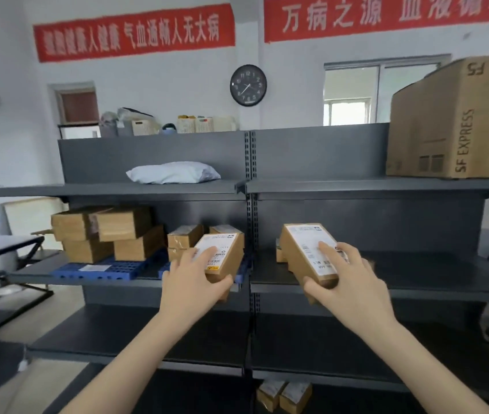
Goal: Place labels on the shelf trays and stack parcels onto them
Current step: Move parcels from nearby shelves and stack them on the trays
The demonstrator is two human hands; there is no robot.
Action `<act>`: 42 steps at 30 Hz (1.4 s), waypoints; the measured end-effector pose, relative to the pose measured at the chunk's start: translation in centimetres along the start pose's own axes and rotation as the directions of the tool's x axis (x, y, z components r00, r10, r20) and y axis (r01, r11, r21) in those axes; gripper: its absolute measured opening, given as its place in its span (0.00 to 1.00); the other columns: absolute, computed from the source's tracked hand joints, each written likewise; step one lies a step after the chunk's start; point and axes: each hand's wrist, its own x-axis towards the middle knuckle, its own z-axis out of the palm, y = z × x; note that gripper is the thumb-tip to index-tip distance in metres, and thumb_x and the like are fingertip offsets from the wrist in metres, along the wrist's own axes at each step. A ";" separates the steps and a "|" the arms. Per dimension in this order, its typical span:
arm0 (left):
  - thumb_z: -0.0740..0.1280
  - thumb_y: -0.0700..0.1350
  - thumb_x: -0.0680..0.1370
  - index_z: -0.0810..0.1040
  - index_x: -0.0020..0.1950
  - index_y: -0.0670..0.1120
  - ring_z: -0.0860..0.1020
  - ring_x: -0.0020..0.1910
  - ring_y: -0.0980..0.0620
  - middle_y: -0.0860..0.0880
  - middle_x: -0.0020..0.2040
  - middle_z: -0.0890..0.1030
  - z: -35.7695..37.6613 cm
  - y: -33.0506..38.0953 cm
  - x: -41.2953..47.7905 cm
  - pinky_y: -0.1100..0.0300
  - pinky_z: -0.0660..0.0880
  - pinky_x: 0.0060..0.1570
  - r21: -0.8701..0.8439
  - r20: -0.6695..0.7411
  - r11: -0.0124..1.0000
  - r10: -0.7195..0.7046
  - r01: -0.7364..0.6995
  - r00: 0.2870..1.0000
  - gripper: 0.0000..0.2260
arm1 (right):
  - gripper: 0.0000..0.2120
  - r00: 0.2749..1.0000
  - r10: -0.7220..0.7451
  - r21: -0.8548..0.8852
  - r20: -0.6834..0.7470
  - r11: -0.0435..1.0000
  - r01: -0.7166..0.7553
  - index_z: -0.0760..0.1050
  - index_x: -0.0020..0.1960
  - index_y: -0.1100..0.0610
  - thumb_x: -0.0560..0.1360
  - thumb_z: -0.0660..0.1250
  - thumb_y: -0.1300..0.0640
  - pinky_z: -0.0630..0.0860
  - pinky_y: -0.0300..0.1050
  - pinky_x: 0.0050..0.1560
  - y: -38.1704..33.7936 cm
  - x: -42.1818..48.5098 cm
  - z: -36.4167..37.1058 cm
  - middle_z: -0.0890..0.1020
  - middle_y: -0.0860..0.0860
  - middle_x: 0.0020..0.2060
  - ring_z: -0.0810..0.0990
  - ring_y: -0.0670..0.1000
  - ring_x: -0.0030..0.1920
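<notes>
The left hand (194, 277) grips a small parcel (226, 248), fingers spread over its white label and thumb hooked under the near end. The box sits above the right end of the blue trays (100, 270) on the middle shelf (416, 279), just in front of other small boxes (184, 238). The hand hides whether it rests on a tray.

The right hand (349, 282) clamps a second parcel (303, 243) the same way, forefinger stretched across the label and thumb beneath. It tilts over the right bay of that shelf. Its far end hides most of a low box (279, 251) behind it, and contact with the shelf cannot be judged.

The print on both labels is too blurred to read. A white sheet (94, 268) lies on the left tray before stacked brown parcels (106, 231).
</notes>
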 end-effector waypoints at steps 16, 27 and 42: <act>0.63 0.64 0.72 0.70 0.67 0.49 0.67 0.65 0.38 0.41 0.68 0.69 7.6 -14.9 29.6 0.48 0.65 0.61 0.168 0.119 0.970 -0.196 0.175 0.973 0.29 | 0.36 0.951 0.215 -0.115 0.224 0.974 -0.194 0.64 0.72 0.53 0.71 0.60 0.33 0.71 0.51 0.56 -15.1 27.8 23.7 0.65 0.58 0.69 0.67 0.61 0.65; 0.61 0.67 0.71 0.70 0.69 0.48 0.64 0.67 0.40 0.44 0.71 0.66 14.2 -17.7 36.3 0.50 0.63 0.62 0.271 0.216 0.949 -0.224 0.162 0.950 0.33 | 0.37 0.915 0.287 -0.273 0.285 0.939 -0.209 0.63 0.73 0.55 0.73 0.60 0.34 0.70 0.54 0.61 -17.7 32.7 30.8 0.56 0.57 0.75 0.60 0.62 0.71; 0.57 0.72 0.70 0.55 0.76 0.53 0.57 0.73 0.39 0.42 0.75 0.58 13.1 -19.1 36.0 0.45 0.60 0.67 0.171 0.260 0.982 -0.121 0.078 0.958 0.40 | 0.45 0.934 0.206 -0.297 0.291 0.948 -0.116 0.53 0.76 0.49 0.68 0.56 0.26 0.59 0.59 0.68 -16.7 32.4 30.6 0.54 0.58 0.76 0.55 0.63 0.73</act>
